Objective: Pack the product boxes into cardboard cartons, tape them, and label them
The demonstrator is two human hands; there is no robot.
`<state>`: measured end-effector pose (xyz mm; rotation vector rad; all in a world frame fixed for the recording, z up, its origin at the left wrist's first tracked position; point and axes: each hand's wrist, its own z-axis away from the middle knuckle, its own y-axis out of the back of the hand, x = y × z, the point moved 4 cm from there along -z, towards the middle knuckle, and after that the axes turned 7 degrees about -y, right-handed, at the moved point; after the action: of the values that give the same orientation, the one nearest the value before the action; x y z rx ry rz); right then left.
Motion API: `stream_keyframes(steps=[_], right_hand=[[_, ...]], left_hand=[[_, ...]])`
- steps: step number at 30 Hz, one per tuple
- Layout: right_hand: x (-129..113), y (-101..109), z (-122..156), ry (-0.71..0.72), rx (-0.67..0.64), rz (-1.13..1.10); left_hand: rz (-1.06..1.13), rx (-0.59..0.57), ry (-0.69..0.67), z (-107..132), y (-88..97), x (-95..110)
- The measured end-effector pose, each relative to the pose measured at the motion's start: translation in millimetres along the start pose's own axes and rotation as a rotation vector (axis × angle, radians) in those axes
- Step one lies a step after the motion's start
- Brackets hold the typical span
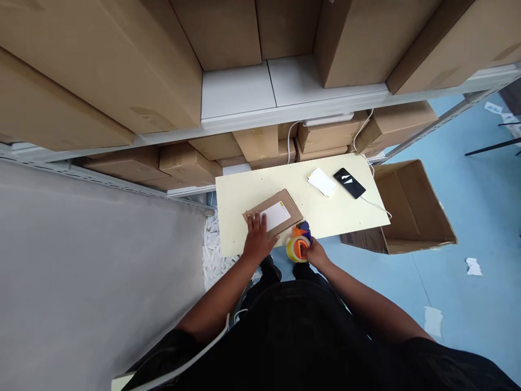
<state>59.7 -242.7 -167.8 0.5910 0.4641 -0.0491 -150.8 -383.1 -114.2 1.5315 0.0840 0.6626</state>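
A small flat cardboard box with a white label lies at an angle on the pale table. My left hand rests on the box's left part, fingers stretched over the cardboard and the label's edge. In my right hand is an orange and blue tape dispenser carrying a roll of yellowish tape. It is at the table's front edge, close to the box's lower right corner. Whether tape runs from it to the box I cannot tell.
Beside a stack of white labels, a black phone lies on the table with a white cable. An open carton stands on the floor to the right. Shelves of cardboard boxes rise behind; shredded paper is at left.
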Motion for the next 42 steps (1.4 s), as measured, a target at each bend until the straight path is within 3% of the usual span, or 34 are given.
stream_keyframes(steps=[2, 5, 8, 12, 15, 18, 20, 23, 25, 27, 29, 32, 36, 39, 42], right_hand=[[-16.2, 5.5, -17.3, -0.032, 0.033, -0.022], [-50.2, 39.1, -54.8, -0.002, 0.045, 0.131], [-86.0, 68.4, -85.2, 0.088, -0.027, 0.292], [-115.2, 83.1, -102.5, 0.119, -0.052, 0.344], [-105.5, 87.9, -96.7, 0.11, -0.036, 0.347], [-66.6, 84.1, -69.8, 0.069, 0.023, 0.244], [-34.1, 65.5, -40.8, 0.031, 0.02, 0.142], [0.6, 18.0, 3.8, 0.016, -0.044, 0.04], [7.8, -8.6, 20.0, 0.002, -0.065, -0.03], [3.3, -17.8, 18.4, -0.026, -0.052, -0.055], [-9.4, -6.3, 0.4, -0.051, -0.012, -0.05], [-37.7, 34.6, -42.0, -0.038, 0.028, 0.069], [-79.5, 81.4, -90.0, 0.051, 0.0, 0.353], [-92.4, 94.8, -100.7, 0.059, 0.003, 0.377], [-74.2, 91.3, -81.8, 0.044, 0.029, 0.348]], left_hand=[[-0.011, -0.064, -0.047, 13.3, -2.8, 9.9], [-0.08, -0.175, -0.14, 21.4, 4.9, 6.8], [-0.133, -0.2, -0.229, 8.9, 14.0, -6.2], [-0.13, -0.165, -0.175, -11.1, 7.0, -14.4], [-0.12, -0.12, -0.134, -14.4, -0.8, -9.7], [-0.1, -0.094, -0.122, -17.0, -2.7, -3.3], [-0.082, -0.069, -0.104, -22.3, -2.4, 1.5], [-0.062, -0.016, -0.048, -31.5, -3.6, 12.6], [-0.048, -0.02, -0.012, -32.9, -5.6, 21.4], [-0.032, -0.067, -0.008, -28.9, -5.9, 27.4], [-0.027, -0.141, -0.049, -22.5, -2.2, 26.5], [-0.055, -0.233, -0.175, -19.5, 10.4, 10.7], [-0.105, -0.2, -0.28, -37.8, 23.7, -15.6], [-0.108, -0.14, -0.198, -52.0, 20.5, -21.0], [-0.115, -0.104, -0.141, -55.6, 13.6, -13.8]])
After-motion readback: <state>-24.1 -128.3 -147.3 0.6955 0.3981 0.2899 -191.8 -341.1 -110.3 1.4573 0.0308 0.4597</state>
